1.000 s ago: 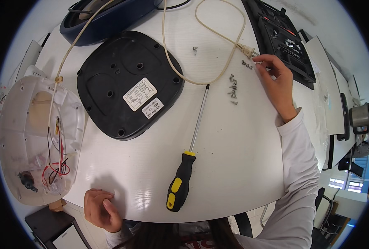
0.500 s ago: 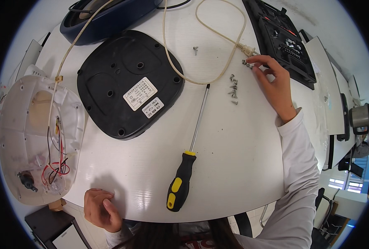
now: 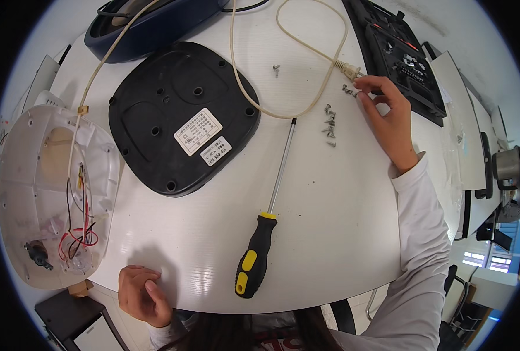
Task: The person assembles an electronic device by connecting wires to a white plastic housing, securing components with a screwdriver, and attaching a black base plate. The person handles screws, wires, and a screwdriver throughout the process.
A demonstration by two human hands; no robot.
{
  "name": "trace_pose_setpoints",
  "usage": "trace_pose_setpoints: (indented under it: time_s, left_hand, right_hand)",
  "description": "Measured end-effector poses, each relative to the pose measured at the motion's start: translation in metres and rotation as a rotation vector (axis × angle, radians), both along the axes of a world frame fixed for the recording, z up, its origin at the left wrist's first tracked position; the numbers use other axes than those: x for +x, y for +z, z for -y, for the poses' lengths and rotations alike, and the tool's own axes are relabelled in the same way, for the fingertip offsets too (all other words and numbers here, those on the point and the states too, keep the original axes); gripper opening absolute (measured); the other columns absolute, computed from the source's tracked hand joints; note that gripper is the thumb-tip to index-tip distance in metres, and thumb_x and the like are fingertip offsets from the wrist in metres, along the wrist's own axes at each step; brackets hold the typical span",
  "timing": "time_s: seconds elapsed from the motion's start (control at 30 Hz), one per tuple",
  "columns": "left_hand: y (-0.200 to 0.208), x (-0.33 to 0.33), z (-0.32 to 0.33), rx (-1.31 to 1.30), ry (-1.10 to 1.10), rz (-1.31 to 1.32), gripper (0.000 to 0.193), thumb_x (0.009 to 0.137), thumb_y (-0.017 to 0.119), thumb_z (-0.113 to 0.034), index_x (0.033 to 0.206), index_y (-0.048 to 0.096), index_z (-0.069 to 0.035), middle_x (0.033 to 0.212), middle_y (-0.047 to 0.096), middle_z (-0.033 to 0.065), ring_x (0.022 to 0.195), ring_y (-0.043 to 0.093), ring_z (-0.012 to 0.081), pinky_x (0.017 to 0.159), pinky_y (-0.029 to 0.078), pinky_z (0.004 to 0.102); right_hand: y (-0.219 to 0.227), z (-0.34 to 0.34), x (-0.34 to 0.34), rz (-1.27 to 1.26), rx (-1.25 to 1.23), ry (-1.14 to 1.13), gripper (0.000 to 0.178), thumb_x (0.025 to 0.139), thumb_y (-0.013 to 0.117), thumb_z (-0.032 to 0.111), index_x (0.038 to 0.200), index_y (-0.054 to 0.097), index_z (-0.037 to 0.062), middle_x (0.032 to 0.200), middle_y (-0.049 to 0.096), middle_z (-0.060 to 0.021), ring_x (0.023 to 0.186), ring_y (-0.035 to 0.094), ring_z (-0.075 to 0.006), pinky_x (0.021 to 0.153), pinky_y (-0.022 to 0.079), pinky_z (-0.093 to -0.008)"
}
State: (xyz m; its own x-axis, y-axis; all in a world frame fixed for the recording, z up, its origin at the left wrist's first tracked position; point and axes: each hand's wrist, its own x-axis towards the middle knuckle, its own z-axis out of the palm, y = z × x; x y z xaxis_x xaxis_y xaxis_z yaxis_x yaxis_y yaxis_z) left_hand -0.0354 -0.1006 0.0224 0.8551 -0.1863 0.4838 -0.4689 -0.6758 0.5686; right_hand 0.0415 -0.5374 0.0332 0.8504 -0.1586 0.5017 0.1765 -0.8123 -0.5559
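My right hand reaches over the far right of the table. Its thumb and forefinger are bent toward each other at the end screw of a small group of screws, beside a beige plug. More loose screws lie in a rough line just left of that hand, and another pair sits farther left. My left hand rests at the near table edge, fingers loosely curled, nothing visible in them. Between the hands lies a black and yellow screwdriver, its tip pointing away from me.
A black plastic base with white labels lies left of centre. At the left edge is an open white housing with wires inside. A dark blue shell stands behind. An open black tool case lies far right; a beige cord loops across.
My right hand has shifted slightly to the right, along the small group of screws by the plug. My left hand and the screwdriver stay put.
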Motion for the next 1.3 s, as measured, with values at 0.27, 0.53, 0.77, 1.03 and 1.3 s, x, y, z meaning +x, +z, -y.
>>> trace_pose_setpoints:
  time_s: [0.27, 0.53, 0.77, 1.03, 1.3]
  left_hand:
    - [0.002, 0.0, 0.001, -0.007, 0.0, -0.008, 0.015, 0.084, 0.048, -0.004, 0.071, 0.052, 0.003, 0.065, 0.053, 0.0121, 0.061, 0.049, 0.0225, 0.06, 0.039, 0.0316]
    - [0.0, 0.002, 0.0, -0.007, -0.022, 0.021, 0.016, 0.084, 0.049, -0.006, 0.071, 0.053, 0.003, 0.064, 0.054, 0.012, 0.06, 0.049, 0.023, 0.061, 0.039, 0.0339]
    - [0.0, 0.002, -0.002, 0.0, -0.034, 0.019, 0.018, 0.085, 0.049, -0.008, 0.071, 0.053, 0.003, 0.064, 0.054, 0.0121, 0.059, 0.048, 0.0235, 0.062, 0.04, 0.0352]
    - [-0.001, 0.001, -0.002, 0.012, 0.01, 0.032, 0.013, 0.077, 0.05, -0.009, 0.071, 0.056, 0.001, 0.06, 0.055, 0.011, 0.056, 0.051, 0.0266, 0.061, 0.045, 0.0387]
    - [-0.001, 0.001, -0.001, 0.001, -0.012, 0.04, 0.016, 0.081, 0.05, -0.01, 0.071, 0.055, 0.001, 0.062, 0.055, 0.0116, 0.058, 0.05, 0.0261, 0.062, 0.044, 0.0379]
  right_hand:
    - [-0.004, -0.004, 0.007, 0.012, -0.323, -0.044, 0.016, 0.077, 0.069, 0.004, 0.091, 0.065, 0.0089, 0.094, 0.062, -0.0028, 0.087, 0.059, -0.0218, 0.072, 0.049, -0.0311]
    - [0.003, 0.004, 0.002, 0.064, -0.04, -0.048, 0.013, 0.08, 0.068, 0.003, 0.092, 0.066, 0.0064, 0.089, 0.067, -0.002, 0.079, 0.061, -0.0141, 0.068, 0.046, -0.0248]
    - [-0.005, 0.017, -0.004, -0.014, 0.277, -0.049, 0.014, 0.082, 0.067, 0.002, 0.096, 0.066, 0.004, 0.087, 0.068, 0.0008, 0.077, 0.057, -0.0048, 0.064, 0.042, -0.0186]
    - [-0.007, 0.019, -0.006, -0.225, 0.183, -0.143, 0.015, 0.078, 0.069, 0.001, 0.091, 0.068, 0.0066, 0.084, 0.065, 0.0036, 0.067, 0.048, -0.0028, 0.055, 0.035, -0.018]
    - [-0.009, 0.021, -0.003, -0.206, 0.215, -0.071, 0.012, 0.076, 0.072, 0.004, 0.087, 0.069, 0.0056, 0.075, 0.061, 0.0042, 0.064, 0.042, -0.0034, 0.053, 0.032, -0.0202]
